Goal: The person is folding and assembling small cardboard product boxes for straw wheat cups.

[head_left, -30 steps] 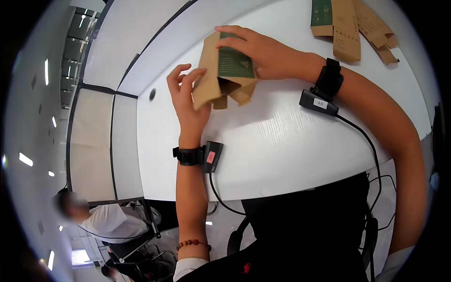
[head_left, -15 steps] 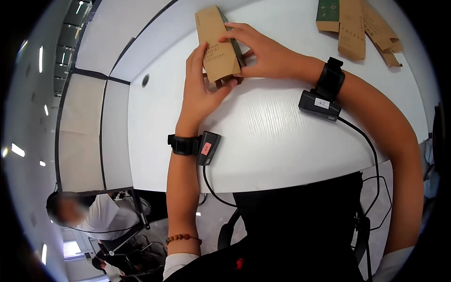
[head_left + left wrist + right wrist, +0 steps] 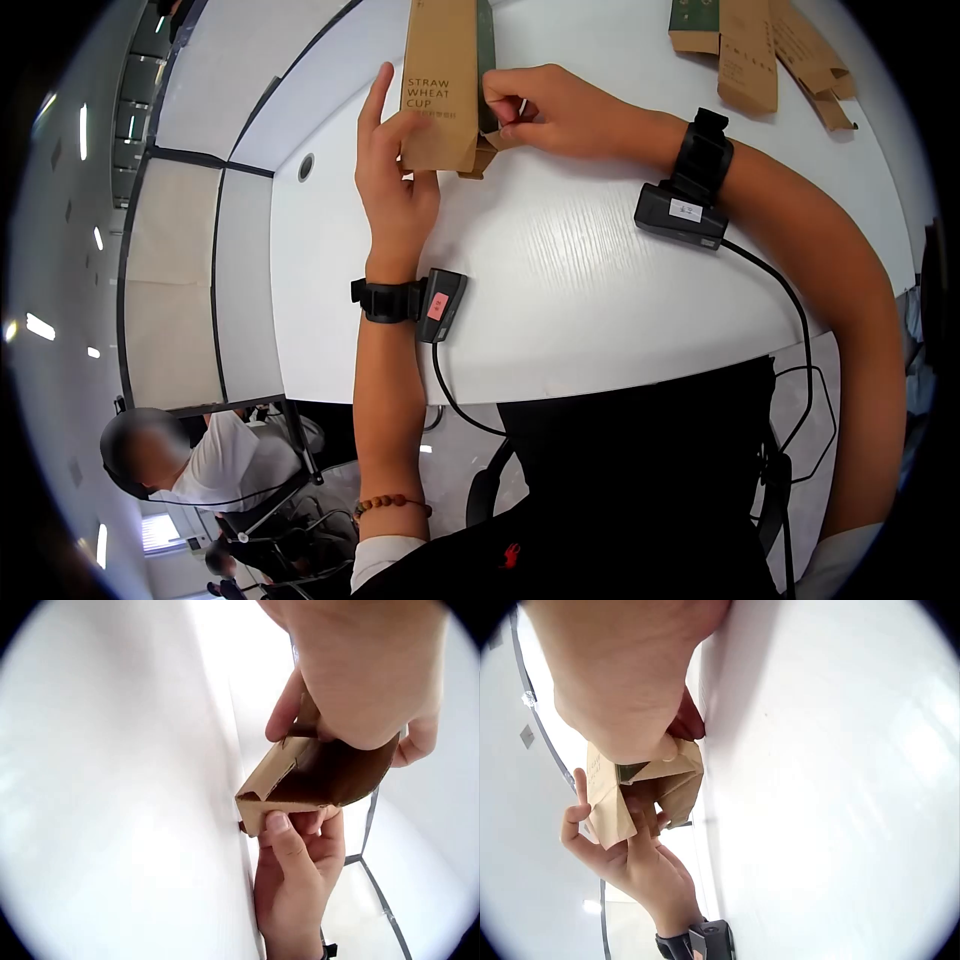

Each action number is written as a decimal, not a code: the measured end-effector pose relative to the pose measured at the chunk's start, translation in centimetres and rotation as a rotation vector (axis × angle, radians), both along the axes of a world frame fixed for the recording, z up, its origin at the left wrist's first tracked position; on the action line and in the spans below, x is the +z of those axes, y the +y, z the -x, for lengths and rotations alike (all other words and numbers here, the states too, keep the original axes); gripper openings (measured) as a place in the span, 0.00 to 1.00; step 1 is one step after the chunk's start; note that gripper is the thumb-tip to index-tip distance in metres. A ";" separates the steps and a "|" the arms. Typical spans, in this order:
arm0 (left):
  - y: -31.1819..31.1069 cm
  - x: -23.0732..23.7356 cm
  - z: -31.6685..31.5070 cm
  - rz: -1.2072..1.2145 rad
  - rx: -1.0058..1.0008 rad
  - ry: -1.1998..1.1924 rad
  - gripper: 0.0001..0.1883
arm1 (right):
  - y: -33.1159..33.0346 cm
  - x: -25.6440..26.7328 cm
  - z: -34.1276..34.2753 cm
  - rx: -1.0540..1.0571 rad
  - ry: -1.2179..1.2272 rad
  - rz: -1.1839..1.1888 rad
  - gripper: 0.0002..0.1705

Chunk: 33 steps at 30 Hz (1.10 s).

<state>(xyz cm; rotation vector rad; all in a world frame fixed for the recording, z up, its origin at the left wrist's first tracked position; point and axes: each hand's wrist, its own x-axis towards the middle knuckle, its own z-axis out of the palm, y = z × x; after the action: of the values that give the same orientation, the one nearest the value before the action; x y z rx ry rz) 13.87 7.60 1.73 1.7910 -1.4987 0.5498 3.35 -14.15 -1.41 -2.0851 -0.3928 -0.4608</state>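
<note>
A brown cardboard box (image 3: 440,60) printed "STRAW WHEAT CUP", with a green side, is held over the table, its open end toward the person. My left hand (image 3: 393,185) grips the left side at that end, the index finger raised; in the right wrist view its thumb reaches inside the opening. A side flap (image 3: 487,155) at the open end is pinched between thumb and fingers of my right hand (image 3: 570,112). In the left wrist view, the right thumb (image 3: 281,832) presses on the flap beside the dark inside of the box.
Flattened brown and green cartons (image 3: 748,65) lie at the back right of the white table (image 3: 600,300). A low partition (image 3: 290,90) runs behind the left side. Cables trail from both wrist cameras. Another person (image 3: 230,460) sits to the left.
The box has turned so its printed brown face is up, and it has moved farther back. The right hand has shifted from the box's green side to a flap at the open end.
</note>
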 end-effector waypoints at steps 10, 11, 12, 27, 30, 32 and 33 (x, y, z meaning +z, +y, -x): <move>0.0 -0.6 0.5 -0.119 -0.051 0.447 0.18 | -0.3 -0.5 0.1 -0.084 -0.155 -0.139 0.11; 0.0 -0.8 0.4 -0.099 -0.078 0.487 0.17 | -0.2 -0.4 0.2 -0.067 -0.160 -0.158 0.11; -0.2 -1.1 0.2 -0.079 -0.105 0.527 0.15 | -0.5 -0.2 0.5 -0.021 -0.040 -0.169 0.16; -3.0 -2.1 1.8 0.044 0.006 0.455 0.28 | -1.6 -0.8 -1.1 -0.015 0.020 -0.244 0.35; -3.0 -2.6 1.2 0.125 -0.051 0.525 0.23 | -0.9 1.8 0.8 -0.037 0.054 -0.169 0.35; -2.5 -2.8 -0.1 0.073 -0.068 0.392 0.20 | -0.8 1.2 0.1 -0.117 0.026 -0.052 0.35; -2.4 -2.7 -0.4 0.047 -0.077 0.325 0.19 | -1.0 1.3 0.2 -0.104 0.031 -0.058 0.35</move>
<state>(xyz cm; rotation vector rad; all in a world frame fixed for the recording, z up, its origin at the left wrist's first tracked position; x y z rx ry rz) 14.29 5.19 -1.00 1.6849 -1.3119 0.2397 3.16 -15.16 -0.11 -2.0608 -0.2506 -0.4955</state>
